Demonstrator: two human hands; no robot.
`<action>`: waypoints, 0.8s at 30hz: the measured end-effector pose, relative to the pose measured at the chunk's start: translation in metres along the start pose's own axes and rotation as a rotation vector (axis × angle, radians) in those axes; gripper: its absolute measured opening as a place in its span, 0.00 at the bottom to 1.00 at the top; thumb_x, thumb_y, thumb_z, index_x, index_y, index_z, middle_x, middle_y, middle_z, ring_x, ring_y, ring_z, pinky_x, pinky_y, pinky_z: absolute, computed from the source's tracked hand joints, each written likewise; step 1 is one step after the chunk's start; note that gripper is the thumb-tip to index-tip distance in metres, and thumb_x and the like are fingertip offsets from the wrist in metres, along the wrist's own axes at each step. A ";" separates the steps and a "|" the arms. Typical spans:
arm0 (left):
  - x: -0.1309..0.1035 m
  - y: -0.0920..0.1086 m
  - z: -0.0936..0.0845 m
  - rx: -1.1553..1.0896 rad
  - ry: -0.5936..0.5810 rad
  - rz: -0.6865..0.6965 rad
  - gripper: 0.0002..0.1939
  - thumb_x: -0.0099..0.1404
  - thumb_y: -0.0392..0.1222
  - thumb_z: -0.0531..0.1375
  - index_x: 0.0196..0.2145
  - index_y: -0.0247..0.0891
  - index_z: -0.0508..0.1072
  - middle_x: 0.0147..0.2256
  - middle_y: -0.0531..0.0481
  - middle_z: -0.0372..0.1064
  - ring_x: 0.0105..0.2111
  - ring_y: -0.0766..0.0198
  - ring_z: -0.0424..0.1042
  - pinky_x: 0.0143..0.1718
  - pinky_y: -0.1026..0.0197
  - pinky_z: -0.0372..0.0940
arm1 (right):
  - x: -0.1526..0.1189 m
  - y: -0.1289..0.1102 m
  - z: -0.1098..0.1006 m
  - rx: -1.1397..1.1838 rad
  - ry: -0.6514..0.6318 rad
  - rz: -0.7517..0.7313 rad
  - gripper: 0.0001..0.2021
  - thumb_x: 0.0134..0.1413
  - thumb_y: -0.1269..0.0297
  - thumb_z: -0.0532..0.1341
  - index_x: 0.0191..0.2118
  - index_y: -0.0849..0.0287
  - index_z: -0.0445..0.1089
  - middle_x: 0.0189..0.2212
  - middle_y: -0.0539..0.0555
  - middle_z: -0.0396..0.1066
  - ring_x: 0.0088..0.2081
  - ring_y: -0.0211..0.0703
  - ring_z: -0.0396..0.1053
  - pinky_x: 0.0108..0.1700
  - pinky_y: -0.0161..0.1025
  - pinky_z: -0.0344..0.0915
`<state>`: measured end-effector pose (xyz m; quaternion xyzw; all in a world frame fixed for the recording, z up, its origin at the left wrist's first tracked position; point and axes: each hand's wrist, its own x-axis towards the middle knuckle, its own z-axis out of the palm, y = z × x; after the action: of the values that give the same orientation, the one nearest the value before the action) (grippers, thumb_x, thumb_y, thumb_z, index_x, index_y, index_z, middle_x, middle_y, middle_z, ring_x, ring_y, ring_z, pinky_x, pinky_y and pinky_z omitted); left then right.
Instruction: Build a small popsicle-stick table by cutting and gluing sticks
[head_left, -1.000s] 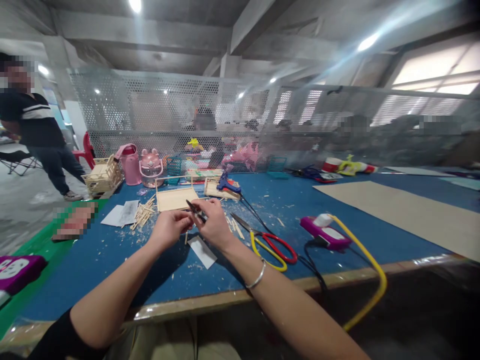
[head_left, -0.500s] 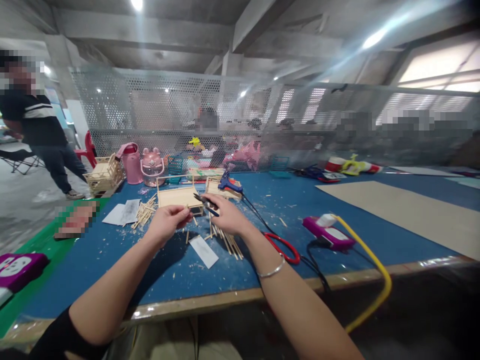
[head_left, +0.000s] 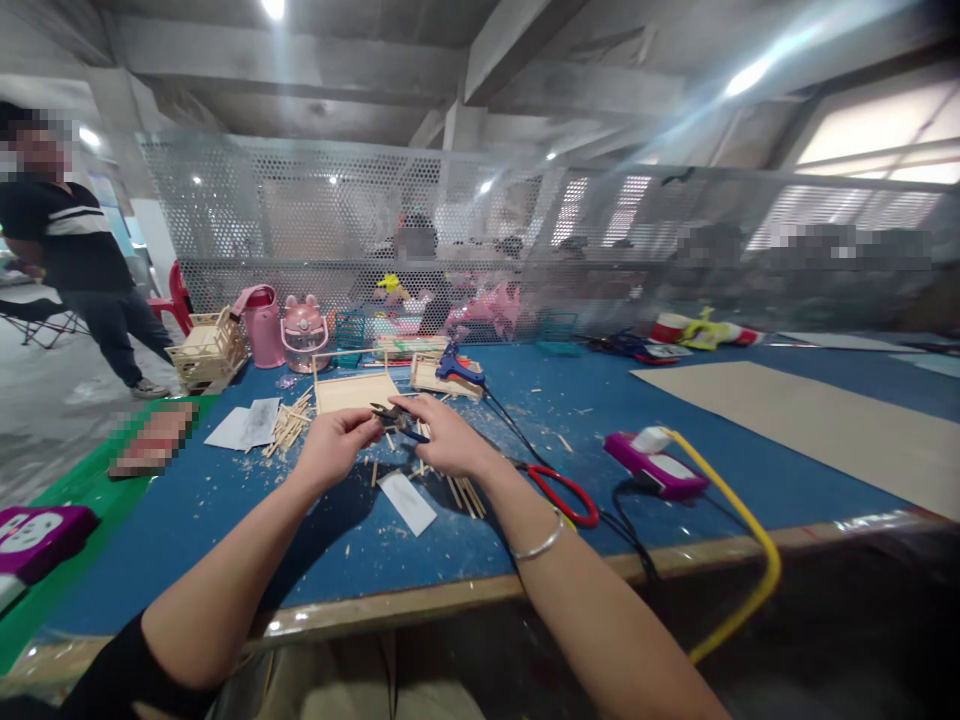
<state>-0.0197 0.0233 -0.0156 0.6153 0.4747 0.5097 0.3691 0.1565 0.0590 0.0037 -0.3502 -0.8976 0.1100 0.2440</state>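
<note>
My right hand (head_left: 444,436) is wrapped round the handles of a pair of pliers-like cutters (head_left: 401,420). Their jaws point left and reach the fingertips of my left hand (head_left: 341,445). That hand is closed in a pinch on a thin wooden stick, mostly hidden by the fingers. Just behind the hands stands a small wooden frame with a flat panel (head_left: 356,392). Loose wooden sticks (head_left: 466,495) lie beneath my right hand, and another heap of sticks (head_left: 291,424) is left of my left hand. A white paper slip (head_left: 407,503) rests in front.
A blue glue gun (head_left: 459,368) lies on another wooden piece behind my right hand. Right of my forearm are a red cable loop (head_left: 564,497) and a purple power strip (head_left: 656,466). Pink bottles (head_left: 264,328) stand at the back left. A person (head_left: 75,240) stands beyond the table.
My right hand has moved the cutters slightly left and down, bringing their jaws to my left fingertips. My left hand has barely moved.
</note>
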 end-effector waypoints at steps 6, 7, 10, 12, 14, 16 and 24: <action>0.000 -0.002 -0.001 0.091 -0.002 0.057 0.14 0.54 0.47 0.57 0.29 0.33 0.75 0.23 0.51 0.69 0.24 0.67 0.64 0.29 0.65 0.58 | 0.000 -0.001 0.001 -0.038 0.015 -0.009 0.35 0.35 0.79 0.56 0.55 0.60 0.56 0.43 0.58 0.61 0.46 0.46 0.59 0.49 0.43 0.56; 0.000 -0.001 0.000 0.098 -0.001 0.059 0.14 0.54 0.47 0.57 0.29 0.33 0.75 0.23 0.51 0.69 0.24 0.67 0.64 0.29 0.65 0.58 | 0.000 -0.001 0.001 -0.037 0.018 -0.012 0.35 0.34 0.79 0.56 0.55 0.60 0.56 0.44 0.58 0.61 0.46 0.46 0.59 0.49 0.43 0.55; 0.000 -0.001 0.000 0.107 0.001 0.061 0.14 0.53 0.47 0.57 0.28 0.33 0.75 0.23 0.51 0.69 0.24 0.67 0.64 0.28 0.65 0.58 | -0.001 -0.002 0.001 -0.037 0.025 -0.014 0.35 0.35 0.79 0.56 0.55 0.59 0.56 0.44 0.58 0.61 0.46 0.46 0.59 0.49 0.42 0.55; 0.000 -0.001 0.000 0.111 0.000 0.062 0.14 0.53 0.47 0.57 0.28 0.33 0.75 0.23 0.51 0.69 0.24 0.67 0.64 0.28 0.65 0.58 | -0.001 -0.003 0.001 -0.039 0.030 -0.010 0.34 0.35 0.79 0.56 0.55 0.59 0.56 0.44 0.57 0.61 0.46 0.45 0.59 0.49 0.42 0.56; 0.000 -0.002 -0.001 0.119 -0.005 0.067 0.14 0.54 0.47 0.57 0.29 0.33 0.75 0.23 0.50 0.70 0.24 0.67 0.64 0.28 0.65 0.58 | -0.001 -0.003 0.001 -0.039 0.037 -0.011 0.34 0.35 0.79 0.56 0.54 0.58 0.57 0.43 0.57 0.61 0.45 0.45 0.59 0.48 0.42 0.56; 0.000 -0.002 -0.002 0.134 -0.010 0.077 0.14 0.54 0.46 0.57 0.29 0.33 0.75 0.23 0.50 0.70 0.24 0.67 0.64 0.28 0.65 0.58 | -0.001 -0.003 0.001 -0.041 0.045 -0.015 0.34 0.34 0.80 0.56 0.54 0.58 0.58 0.43 0.57 0.62 0.45 0.45 0.59 0.48 0.42 0.56; -0.001 -0.001 -0.002 0.157 -0.026 0.090 0.14 0.54 0.46 0.56 0.29 0.32 0.74 0.23 0.50 0.69 0.24 0.67 0.63 0.28 0.65 0.57 | -0.001 0.001 0.001 -0.028 0.030 -0.044 0.34 0.34 0.80 0.56 0.54 0.57 0.57 0.44 0.56 0.62 0.45 0.45 0.59 0.48 0.43 0.56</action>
<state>-0.0218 0.0228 -0.0165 0.6697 0.4801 0.4789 0.3028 0.1569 0.0589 0.0023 -0.3354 -0.9028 0.0865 0.2550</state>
